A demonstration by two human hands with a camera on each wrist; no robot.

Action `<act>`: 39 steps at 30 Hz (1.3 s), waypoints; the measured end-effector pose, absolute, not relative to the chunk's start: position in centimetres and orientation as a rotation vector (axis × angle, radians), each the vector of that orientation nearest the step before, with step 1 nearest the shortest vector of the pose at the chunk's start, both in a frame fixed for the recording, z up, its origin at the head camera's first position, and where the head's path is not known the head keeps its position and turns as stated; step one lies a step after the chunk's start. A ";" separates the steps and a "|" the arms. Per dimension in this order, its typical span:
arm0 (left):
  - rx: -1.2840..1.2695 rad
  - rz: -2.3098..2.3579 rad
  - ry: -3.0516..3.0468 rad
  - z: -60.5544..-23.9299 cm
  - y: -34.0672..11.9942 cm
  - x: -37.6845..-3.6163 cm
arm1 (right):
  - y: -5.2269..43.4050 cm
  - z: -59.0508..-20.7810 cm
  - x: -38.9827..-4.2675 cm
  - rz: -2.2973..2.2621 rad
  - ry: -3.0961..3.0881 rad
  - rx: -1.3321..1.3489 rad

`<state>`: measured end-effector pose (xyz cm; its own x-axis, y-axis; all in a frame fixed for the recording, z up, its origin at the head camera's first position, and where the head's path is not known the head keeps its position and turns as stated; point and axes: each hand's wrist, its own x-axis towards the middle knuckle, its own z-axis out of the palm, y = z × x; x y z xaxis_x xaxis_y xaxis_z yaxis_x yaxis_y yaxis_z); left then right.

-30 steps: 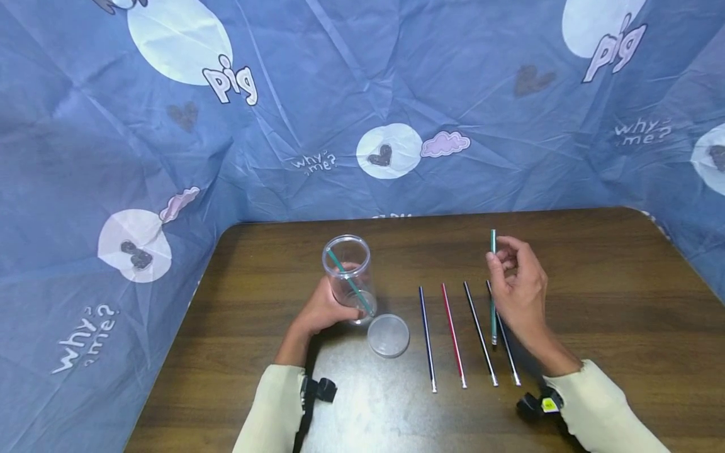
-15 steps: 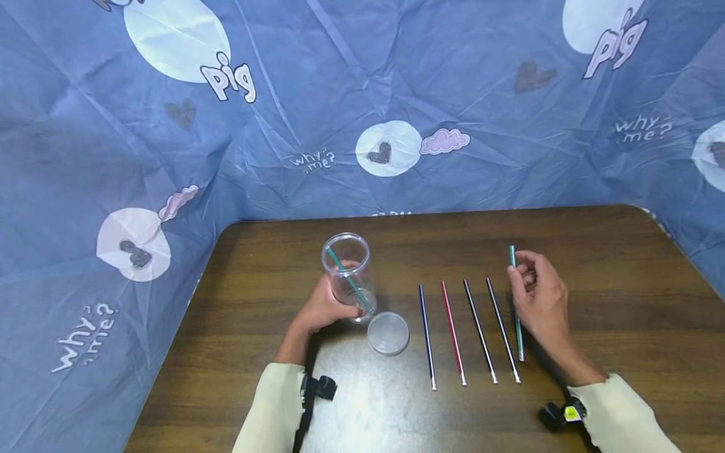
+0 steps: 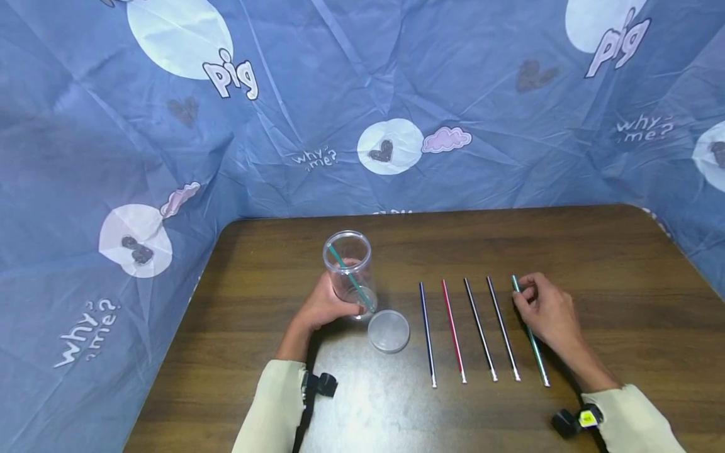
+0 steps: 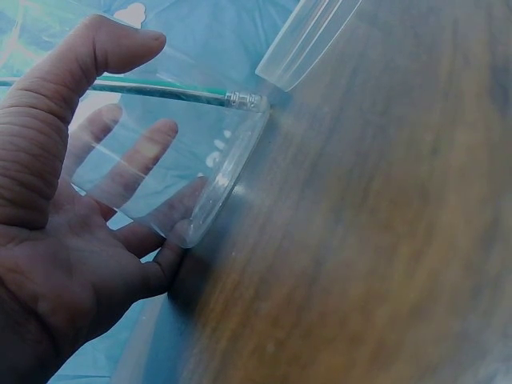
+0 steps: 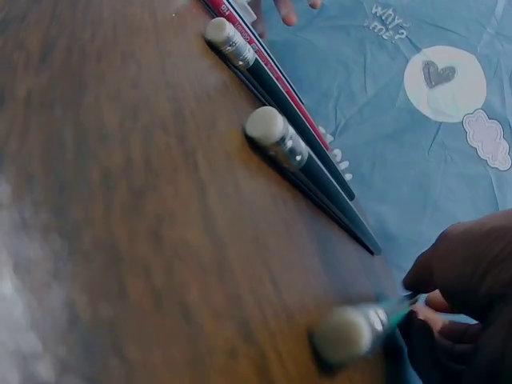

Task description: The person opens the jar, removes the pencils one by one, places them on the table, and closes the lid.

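My left hand (image 3: 324, 307) grips a clear plastic jar (image 3: 368, 283) that stands upright on the table. A green pencil (image 3: 350, 277) leans inside the jar, its eraser end at the bottom. The thumb and fingers of my right hand (image 3: 554, 314) pinch another green pencil (image 3: 535, 349) near its far end. That pencil lies at or just above the tabletop, at the right end of a row. In the right wrist view its white eraser (image 5: 342, 336) is blurred. A round clear lid (image 3: 388, 331) lies in front of the jar.
A blue pencil (image 3: 427, 335), a red pencil (image 3: 454, 331) and two dark pencils, one (image 3: 480, 329) beside the other (image 3: 503, 328), lie roughly parallel between the lid and my right hand. The wooden table (image 3: 255, 251) meets a blue printed cloth (image 3: 306, 75) behind.
My right hand has moved right and lowered the green pencil, from over the rightmost dark pencil to a spot right of it. The left hand and jar stay in place.
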<state>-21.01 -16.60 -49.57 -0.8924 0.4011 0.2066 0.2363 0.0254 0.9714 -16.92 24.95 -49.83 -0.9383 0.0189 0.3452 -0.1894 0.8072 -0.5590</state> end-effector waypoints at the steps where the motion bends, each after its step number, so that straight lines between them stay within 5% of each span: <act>1: 0.677 2.001 2.152 -49.6 -16.6 -21.0 | 25.0 -49.9 -16.9 0.873 -2.674 0.125; 39: 0.659 1.990 2.175 -49.6 -16.6 -21.1 | 24.7 -50.6 -18.1 0.799 -2.737 0.102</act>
